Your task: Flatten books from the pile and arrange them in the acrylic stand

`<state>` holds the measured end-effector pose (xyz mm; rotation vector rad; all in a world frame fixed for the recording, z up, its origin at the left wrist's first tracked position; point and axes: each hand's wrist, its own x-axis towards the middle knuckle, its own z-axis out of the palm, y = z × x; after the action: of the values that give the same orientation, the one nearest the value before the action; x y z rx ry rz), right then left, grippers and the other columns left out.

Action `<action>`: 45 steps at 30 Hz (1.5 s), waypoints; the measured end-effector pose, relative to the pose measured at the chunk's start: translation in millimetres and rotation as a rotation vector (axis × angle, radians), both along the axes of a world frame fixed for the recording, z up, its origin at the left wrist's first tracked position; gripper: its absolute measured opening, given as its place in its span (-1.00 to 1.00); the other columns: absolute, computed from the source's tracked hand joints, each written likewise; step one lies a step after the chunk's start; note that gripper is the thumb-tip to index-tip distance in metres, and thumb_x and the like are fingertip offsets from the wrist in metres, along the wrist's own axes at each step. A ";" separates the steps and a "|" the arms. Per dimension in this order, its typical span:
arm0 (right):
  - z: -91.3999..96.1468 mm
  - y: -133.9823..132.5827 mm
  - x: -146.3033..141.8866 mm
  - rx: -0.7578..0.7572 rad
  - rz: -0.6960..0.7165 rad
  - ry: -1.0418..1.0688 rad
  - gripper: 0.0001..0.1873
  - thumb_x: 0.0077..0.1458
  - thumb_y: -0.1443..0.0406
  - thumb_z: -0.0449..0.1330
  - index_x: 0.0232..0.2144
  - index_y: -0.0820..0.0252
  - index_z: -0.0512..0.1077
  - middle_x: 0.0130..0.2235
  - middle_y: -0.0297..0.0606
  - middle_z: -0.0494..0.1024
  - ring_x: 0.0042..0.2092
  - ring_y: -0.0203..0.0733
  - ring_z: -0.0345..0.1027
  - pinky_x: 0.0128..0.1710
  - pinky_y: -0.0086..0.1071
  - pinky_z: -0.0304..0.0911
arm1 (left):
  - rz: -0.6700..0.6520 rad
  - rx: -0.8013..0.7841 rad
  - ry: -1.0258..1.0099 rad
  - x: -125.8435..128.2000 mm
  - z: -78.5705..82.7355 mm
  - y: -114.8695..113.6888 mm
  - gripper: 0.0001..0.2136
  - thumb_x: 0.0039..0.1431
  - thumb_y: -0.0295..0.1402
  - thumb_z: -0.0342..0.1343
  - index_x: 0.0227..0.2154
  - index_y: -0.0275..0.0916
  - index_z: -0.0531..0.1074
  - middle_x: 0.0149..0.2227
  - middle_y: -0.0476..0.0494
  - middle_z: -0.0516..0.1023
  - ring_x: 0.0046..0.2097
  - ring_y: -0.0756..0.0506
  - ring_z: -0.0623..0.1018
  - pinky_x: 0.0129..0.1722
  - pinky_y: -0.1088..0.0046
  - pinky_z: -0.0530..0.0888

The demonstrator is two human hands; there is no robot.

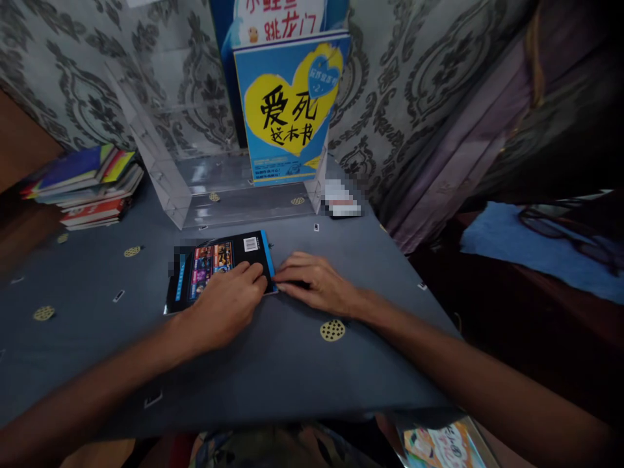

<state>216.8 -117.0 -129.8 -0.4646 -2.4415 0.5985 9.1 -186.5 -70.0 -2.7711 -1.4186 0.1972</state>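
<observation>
Head view: a dark booklet (210, 260) is lying flat on the patterned grey-blue tablecloth (273, 370), barcode side up, just in front of me and short of a clear stand (176, 205). Its blue edge strip (267, 250) is facing my right, and small coloured pictures are showing on its cover.

My left hand (225, 299) is lying over the booklet's near part, partly closed, its fingers bending down onto the cover near the strip. It is touching the booklet from above rather than wrapping around it. My right hand (316, 285) is coming in at the near end of the blue strip, half curled, with a narrow gap between thumb and fingers. Its fingertips are meeting the booklet's corner — whether they are pinching it, I cannot tell.

Farther off, a blue-and-yellow book (292, 153) is standing upright in the stand, with another book (283, 23) rising behind it. A partly pixelated pale item (342, 200) is lying just beside the stand's right side. Over on my left, a stack of books (92, 192) is sitting on the table; well to my right, glasses (546, 224) are resting on a blue cloth (517, 260).
</observation>
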 end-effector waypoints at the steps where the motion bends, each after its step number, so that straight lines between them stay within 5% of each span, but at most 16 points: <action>1: 0.2 -1.9 0.4 0.044 0.007 -0.021 -0.76 0.35 0.26 0.10 -0.15 0.21 0.56 -0.23 -0.16 0.58 -0.19 -0.16 0.41 -0.14 -0.22 0.35 | -0.004 -0.009 -0.001 -1.1 0.9 1.3 -0.80 0.26 -0.55 -0.07 -0.21 -0.29 0.46 -0.17 -0.23 0.50 -0.12 -0.18 0.51 -0.18 0.28 0.50; 4: 0.6 -9.0 0.4 0.207 -0.001 -0.083 -0.72 0.36 0.22 0.08 -0.16 0.23 0.57 -0.24 -0.14 0.58 -0.22 -0.14 0.38 -0.20 -0.24 0.34 | 0.014 -0.021 -0.005 -11.3 4.6 11.6 -0.80 0.30 -0.51 -0.06 -0.22 -0.26 0.48 -0.16 -0.20 0.51 -0.10 -0.18 0.51 -0.21 0.32 0.47; 10: 0.5 -20.9 -5.5 0.409 -0.093 -0.166 -0.68 0.38 0.35 0.01 -0.31 0.23 0.56 -0.38 -0.21 0.51 -0.33 -0.20 0.29 -0.36 -0.33 0.25 | 0.307 0.027 0.048 -60.1 13.5 51.9 -0.85 0.31 -0.27 0.07 -0.21 -0.22 0.44 -0.16 -0.21 0.55 -0.15 -0.21 0.55 -0.38 0.41 0.36; 15: 0.8 -18.6 -3.5 0.460 -0.131 -0.179 -0.68 0.39 0.36 -0.01 -0.28 0.21 0.54 -0.38 -0.24 0.52 -0.35 -0.21 0.26 -0.40 -0.34 0.20 | 0.267 0.009 0.051 -87.3 13.6 66.2 -0.84 0.33 -0.23 0.03 -0.24 -0.20 0.39 -0.29 -0.14 0.58 -0.35 -0.10 0.53 -0.44 0.46 0.28; 22: 4.8 11.4 6.2 0.467 -0.272 -0.346 -0.78 0.34 0.39 0.07 -0.18 0.26 0.54 -0.30 -0.17 0.57 -0.28 -0.13 0.30 -0.34 -0.30 0.23 | 0.288 -0.025 0.069 -77.7 9.9 55.8 -0.79 0.36 -0.27 -0.02 -0.31 -0.22 0.45 -0.43 -0.15 0.54 -0.39 -0.14 0.53 -0.40 0.41 0.34; 32: 3.7 -9.8 -11.3 0.396 -0.496 -0.413 -0.72 0.34 0.25 0.07 -0.09 0.34 0.49 -0.22 -0.05 0.55 -0.17 0.02 0.34 -0.24 -0.17 0.22 | 0.286 -0.057 -0.006 -72.9 4.7 54.3 -0.79 0.35 -0.34 -0.05 -0.35 -0.20 0.45 -0.43 -0.15 0.55 -0.40 -0.12 0.53 -0.44 0.42 0.34; 39: 9.4 34.4 -20.8 0.288 -0.531 -0.472 -0.65 0.40 0.23 -0.03 0.02 0.27 0.47 -0.02 -0.10 0.56 -0.01 0.01 0.34 -0.05 -0.15 0.16 | 0.335 -0.181 -0.069 -62.2 6.7 58.0 -0.75 0.38 -0.34 -0.13 -0.28 -0.28 0.44 -0.31 -0.21 0.59 -0.30 -0.11 0.56 -0.33 0.42 0.38; 45: 7.4 56.1 -38.2 0.290 -0.608 -0.507 -0.59 0.37 0.17 0.00 0.07 0.31 0.44 0.00 -0.07 0.52 0.02 0.06 0.29 -0.06 -0.16 0.14 | 0.429 -0.113 -0.009 -50.3 3.2 58.0 -0.71 0.42 -0.32 -0.17 -0.16 -0.30 0.44 -0.27 -0.29 0.60 -0.26 -0.20 0.59 -0.30 0.34 0.40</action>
<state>178.6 -60.9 -122.3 -1.2882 -2.5749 -0.1520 -41.2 -128.5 -66.8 -2.5081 -2.0483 0.2787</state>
